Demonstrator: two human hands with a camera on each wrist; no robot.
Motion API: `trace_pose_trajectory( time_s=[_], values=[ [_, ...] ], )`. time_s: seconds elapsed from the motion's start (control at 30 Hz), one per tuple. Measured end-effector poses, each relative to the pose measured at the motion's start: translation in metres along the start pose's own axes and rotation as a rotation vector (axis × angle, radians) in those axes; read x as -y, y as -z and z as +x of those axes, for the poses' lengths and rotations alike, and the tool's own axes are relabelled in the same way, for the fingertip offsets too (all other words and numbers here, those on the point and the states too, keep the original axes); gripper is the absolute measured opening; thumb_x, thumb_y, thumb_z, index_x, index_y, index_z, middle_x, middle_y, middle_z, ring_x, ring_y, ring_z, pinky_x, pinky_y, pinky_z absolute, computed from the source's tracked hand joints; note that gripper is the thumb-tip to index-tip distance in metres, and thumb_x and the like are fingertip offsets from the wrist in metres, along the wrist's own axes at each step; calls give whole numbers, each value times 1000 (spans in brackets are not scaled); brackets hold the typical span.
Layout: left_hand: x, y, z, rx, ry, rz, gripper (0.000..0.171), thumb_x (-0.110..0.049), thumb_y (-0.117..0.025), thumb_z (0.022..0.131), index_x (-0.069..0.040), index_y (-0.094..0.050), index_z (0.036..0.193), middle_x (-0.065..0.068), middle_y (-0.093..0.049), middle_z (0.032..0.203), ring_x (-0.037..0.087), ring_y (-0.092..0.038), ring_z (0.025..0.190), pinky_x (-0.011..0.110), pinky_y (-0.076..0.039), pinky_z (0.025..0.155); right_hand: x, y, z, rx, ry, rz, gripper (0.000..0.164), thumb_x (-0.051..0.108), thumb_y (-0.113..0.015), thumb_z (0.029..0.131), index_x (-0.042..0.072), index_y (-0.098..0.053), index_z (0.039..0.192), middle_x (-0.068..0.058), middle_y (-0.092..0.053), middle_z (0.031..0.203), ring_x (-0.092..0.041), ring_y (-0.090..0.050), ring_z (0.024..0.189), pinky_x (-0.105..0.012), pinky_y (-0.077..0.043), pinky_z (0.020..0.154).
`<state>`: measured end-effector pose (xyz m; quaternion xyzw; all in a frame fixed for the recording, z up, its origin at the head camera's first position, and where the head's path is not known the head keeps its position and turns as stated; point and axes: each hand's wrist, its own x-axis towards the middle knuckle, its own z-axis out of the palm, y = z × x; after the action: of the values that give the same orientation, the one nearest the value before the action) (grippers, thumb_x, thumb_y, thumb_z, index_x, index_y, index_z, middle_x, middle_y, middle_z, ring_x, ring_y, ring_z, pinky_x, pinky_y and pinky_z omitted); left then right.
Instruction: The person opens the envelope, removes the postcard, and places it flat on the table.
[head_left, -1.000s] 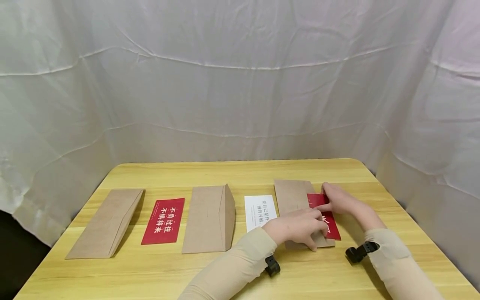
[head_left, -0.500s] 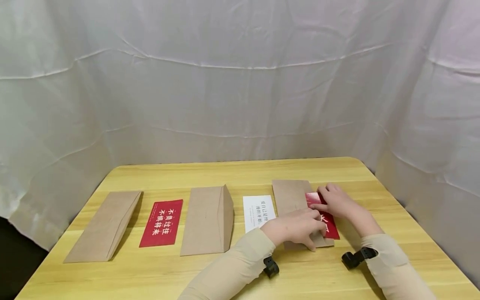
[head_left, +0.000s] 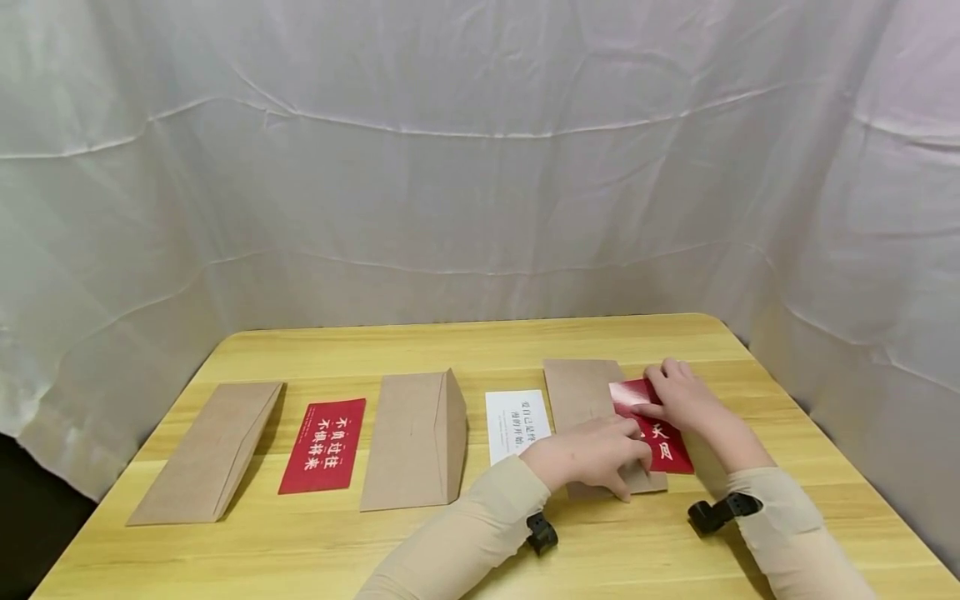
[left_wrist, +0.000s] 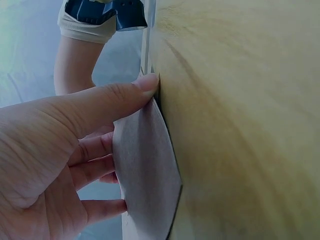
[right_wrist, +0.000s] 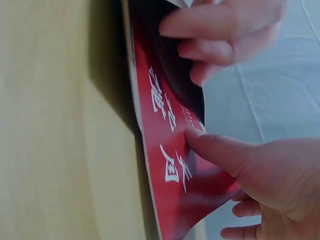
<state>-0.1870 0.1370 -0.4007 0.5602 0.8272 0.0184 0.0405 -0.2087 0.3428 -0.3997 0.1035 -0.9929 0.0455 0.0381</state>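
Note:
Toward the right of the table, my left hand holds a brown paper envelope at its open side. In the left wrist view the thumb lies at the envelope's edge, with the other fingers against the brown paper. My right hand pinches a red card with white characters, thumb on its printed face. The card's left part lies inside the lifted mouth of the envelope; its right part sticks out, slightly bent. Left of this envelope lies a white card, partly behind my left hand.
On the wooden table, a second brown envelope stands with its flap raised. Further left lie a red card with white writing and another brown envelope. A pale curtain surrounds the back and sides.
My right hand has shifted slightly right, and the red card's near end has swung right, showing more of its writing. My left hand keeps its place on the envelope.

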Motion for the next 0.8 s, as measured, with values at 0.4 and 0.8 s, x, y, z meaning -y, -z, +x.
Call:
trace_pose_trajectory(
  time_s=[0.4, 0.8],
  values=[
    [-1, 0, -1, -6, -1, -4, 40, -49, -77, 78, -37, -65, 114, -14, -50, 106, 0, -45, 100, 14, -38, 87, -26, 0, -5, 13, -62, 10, 56, 38, -76, 81, -1, -55, 115, -19, -47, 98, -33, -41, 91, -45, -42, 76],
    [-3, 2, -3, 3, 21, 17, 40, -52, -75, 78, -40, -62, 115, -17, -51, 114, 0, -46, 107, 25, -38, 98, -53, 2, -13, 40, -142, 90, 65, 43, -76, 80, -1, -54, 122, -23, -48, 106, -37, -39, 97, -46, -41, 76]
  ],
)
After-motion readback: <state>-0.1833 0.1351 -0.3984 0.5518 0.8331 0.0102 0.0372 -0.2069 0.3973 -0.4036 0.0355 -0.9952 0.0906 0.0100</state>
